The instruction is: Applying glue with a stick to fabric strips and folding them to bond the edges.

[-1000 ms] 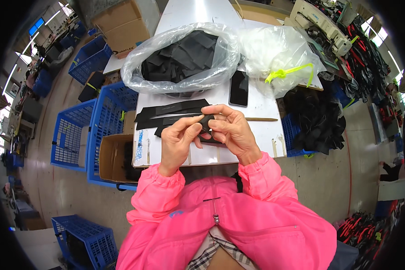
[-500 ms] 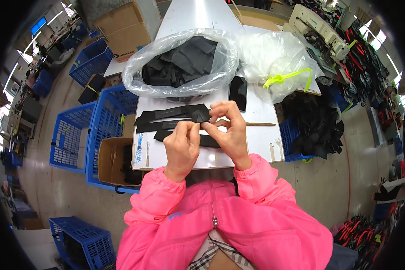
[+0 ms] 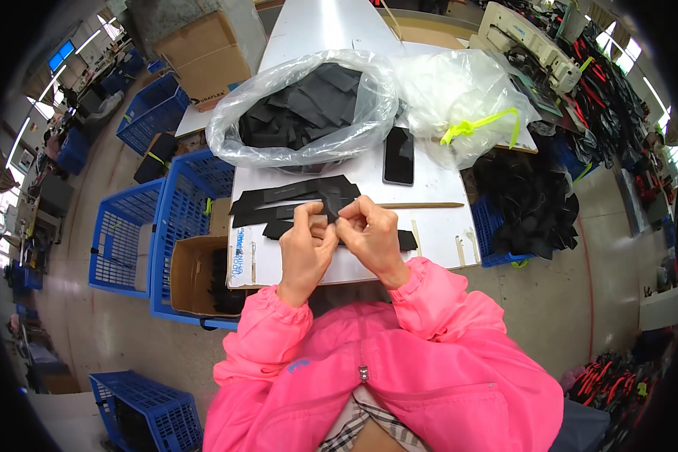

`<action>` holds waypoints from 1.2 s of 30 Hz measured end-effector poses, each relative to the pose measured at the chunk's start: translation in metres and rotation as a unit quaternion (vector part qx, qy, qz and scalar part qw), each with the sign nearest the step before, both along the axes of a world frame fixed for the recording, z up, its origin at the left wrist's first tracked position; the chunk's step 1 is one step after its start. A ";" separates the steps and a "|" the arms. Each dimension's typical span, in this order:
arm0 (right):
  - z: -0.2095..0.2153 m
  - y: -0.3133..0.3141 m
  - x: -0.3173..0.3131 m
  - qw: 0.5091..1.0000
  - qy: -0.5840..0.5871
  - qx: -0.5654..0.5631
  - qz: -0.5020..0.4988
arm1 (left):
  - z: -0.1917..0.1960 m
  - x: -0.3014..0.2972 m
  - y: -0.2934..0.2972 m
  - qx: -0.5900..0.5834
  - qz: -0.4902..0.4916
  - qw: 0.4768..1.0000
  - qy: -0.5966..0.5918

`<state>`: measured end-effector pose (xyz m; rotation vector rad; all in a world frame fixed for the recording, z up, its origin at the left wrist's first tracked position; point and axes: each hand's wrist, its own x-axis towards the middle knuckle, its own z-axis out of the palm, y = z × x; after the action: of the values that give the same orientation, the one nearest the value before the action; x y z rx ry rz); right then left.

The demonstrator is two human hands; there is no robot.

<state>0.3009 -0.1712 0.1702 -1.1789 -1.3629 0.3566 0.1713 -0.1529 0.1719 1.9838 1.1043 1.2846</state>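
Note:
My left hand and my right hand meet over the near part of the white table, each pinched shut on a piece of black fabric. The piece stands up a little between my fingertips; its lower part is hidden by them. Under and beyond my hands lie several flat black fabric strips, spread out side by side and partly overlapping. One more strip shows its end to the right, below my right hand.
A clear plastic bag full of black pieces stands open behind the strips. Beside it are a phone, a tied bag and a thin wooden stick. Blue crates and a cardboard box stand left of the white table.
My right hand has come down and turned its fingers toward the left hand's. The black piece now rises between both pinches. The whole view has shifted slightly.

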 end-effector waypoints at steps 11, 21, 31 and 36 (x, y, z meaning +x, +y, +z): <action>0.014 0.002 0.021 1.000 -0.013 -0.009 0.018 | -0.008 -0.002 -0.003 -0.330 -0.139 0.843 -0.402; -0.018 0.008 0.007 0.987 0.161 -0.020 0.006 | -0.016 0.021 -0.011 -0.300 -0.110 0.852 -0.414; -0.023 0.014 0.007 0.970 0.216 -0.088 0.067 | -0.020 0.021 -0.014 -0.265 -0.043 0.899 -0.346; -0.023 0.014 0.006 0.957 0.263 -0.089 0.083 | -0.019 0.023 -0.017 -0.255 -0.026 0.901 -0.351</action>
<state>0.3070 -0.1568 0.1472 -1.0164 -0.9739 0.8647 0.1940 -0.1704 0.1525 1.0232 0.8821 1.3431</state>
